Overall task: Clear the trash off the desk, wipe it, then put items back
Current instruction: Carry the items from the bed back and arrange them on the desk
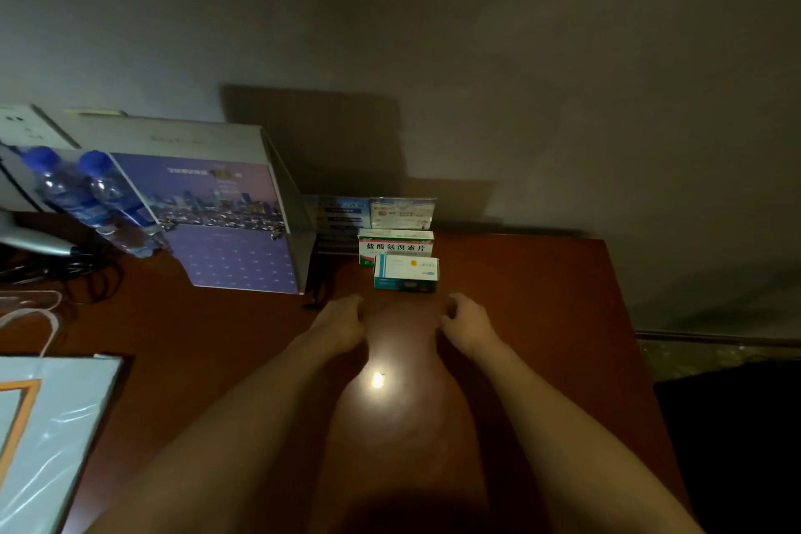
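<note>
Nearest us, both forearms reached forward over the desk [542, 295]. Our left hand [342, 319] and right hand [466, 323] hovered side by side, fingers loosely curled, holding nothing. Just beyond them sat the blue-white medicine box [406, 272], with the green-white medicine box [395, 245] touching behind it.

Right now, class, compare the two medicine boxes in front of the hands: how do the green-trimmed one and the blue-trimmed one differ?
The green-trimmed box sits behind, nearer the wall; the blue-trimmed box sits in front, nearer the hands. The green-trimmed box shows large dark printed characters; the blue-trimmed box has a blue stripe, a yellow dot and only small print. The green-trimmed box looks wider. Both are white cartons lying flat on the brown desk, close together and untouched.
</note>
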`<move>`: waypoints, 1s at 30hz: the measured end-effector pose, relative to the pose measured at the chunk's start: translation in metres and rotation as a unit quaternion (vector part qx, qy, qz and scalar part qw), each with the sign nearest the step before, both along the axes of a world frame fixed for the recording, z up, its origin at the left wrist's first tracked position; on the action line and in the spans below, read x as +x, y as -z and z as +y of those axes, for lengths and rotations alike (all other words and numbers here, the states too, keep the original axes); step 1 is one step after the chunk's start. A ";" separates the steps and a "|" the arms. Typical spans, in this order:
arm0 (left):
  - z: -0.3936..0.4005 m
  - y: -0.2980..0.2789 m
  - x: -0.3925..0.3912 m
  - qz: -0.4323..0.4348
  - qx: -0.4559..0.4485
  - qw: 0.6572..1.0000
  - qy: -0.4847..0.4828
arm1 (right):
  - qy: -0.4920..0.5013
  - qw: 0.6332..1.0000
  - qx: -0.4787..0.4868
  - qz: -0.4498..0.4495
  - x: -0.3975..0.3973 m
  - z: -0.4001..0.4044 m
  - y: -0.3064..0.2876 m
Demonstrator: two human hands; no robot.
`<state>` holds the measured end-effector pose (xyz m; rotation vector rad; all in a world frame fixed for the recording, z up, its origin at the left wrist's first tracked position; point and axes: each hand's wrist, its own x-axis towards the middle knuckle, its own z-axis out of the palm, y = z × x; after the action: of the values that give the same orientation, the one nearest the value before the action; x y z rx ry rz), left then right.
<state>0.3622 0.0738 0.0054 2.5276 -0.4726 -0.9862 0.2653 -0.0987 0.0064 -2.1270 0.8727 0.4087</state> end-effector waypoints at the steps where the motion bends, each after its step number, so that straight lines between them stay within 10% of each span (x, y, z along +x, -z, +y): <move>1: 0.006 -0.005 -0.006 -0.002 0.004 1.000 0.003 | 0.000 1.000 -0.009 0.007 -0.008 0.000 -0.003; 13: 0.022 -0.056 -0.112 -0.067 0.044 0.987 0.139 | -0.024 0.989 -0.141 0.025 -0.133 0.028 -0.045; 30: -0.020 -0.101 -0.399 -0.117 -0.038 0.820 0.559 | 0.206 0.953 -0.215 0.057 -0.467 0.138 -0.098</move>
<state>-0.0364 0.0537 0.1067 2.1634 -2.1612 -0.9056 -0.2014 0.0396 0.1041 -2.2362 1.5513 0.1292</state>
